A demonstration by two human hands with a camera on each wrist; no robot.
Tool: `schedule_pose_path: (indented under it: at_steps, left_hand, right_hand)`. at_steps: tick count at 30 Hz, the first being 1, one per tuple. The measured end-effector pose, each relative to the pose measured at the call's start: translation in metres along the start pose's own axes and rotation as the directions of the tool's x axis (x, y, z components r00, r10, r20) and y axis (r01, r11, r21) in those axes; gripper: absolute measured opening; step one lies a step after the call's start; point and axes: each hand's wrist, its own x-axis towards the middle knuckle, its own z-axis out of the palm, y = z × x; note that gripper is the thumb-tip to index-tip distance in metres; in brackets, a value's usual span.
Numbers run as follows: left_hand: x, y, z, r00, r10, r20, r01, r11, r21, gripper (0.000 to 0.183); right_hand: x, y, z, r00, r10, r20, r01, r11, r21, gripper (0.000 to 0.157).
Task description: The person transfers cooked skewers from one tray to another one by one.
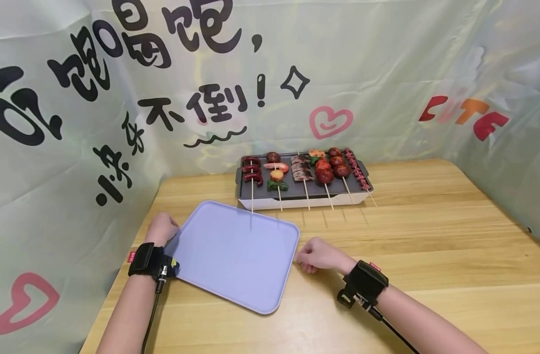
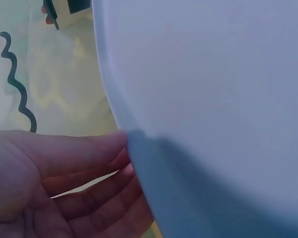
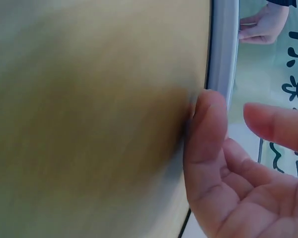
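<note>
Forearms point(image 1: 130, 307) flank tray point(image 1: 234, 255); loaded grill point(image 1: 294, 202) behind.

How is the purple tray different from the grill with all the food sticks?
The tray is pale bluish-purple, but the grill is dark on top with a whitish base. The tray is thin and flat, while the grill stands taller. The tray lies nearer the person; the grill sits farther back and carries food skewers. Both are roughly rectangular.
</note>
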Motion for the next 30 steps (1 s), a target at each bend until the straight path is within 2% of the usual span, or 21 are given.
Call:
schedule_pose_path:
  at_steps: [5, 11, 18, 30]
  left_hand:
    - [-0.001, 0.001, 0.004, 1.000, -0.022, 0.021, 0.023, 0.999, -0.031, 0.015]
    - [-0.002, -0.002, 0.005, 1.000, 0.028, -0.007, -0.028, 1.000, 0.008, 0.014]
    - [-0.004, 0.003, 0.001, 0.999, 0.048, -0.006, -0.048, 0.998, 0.041, 0.013]
    - [0.001, 0.010, 0.000, 1.000, -0.010, 0.024, 0.008, 0.996, 0.093, 0.017]
  right_hand:
    - [0.006, 0.000, 0.009, 1.000, -0.018, -0.006, 0.018, 1.000, -0.002, 0.023]
    - [0.009, -0.002, 0.014, 0.999, -0.002, -0.035, 0.001, 1.000, -0.031, 0.022]
    - [0.011, -0.002, 0.014, 0.999, 0.003, -0.034, -0.004, 1.000, -0.024, 0.021]
    - [0.011, -0.004, 0.011, 0.999, -0.002, -0.042, 0.001, 1.000, -0.030, 0.021]
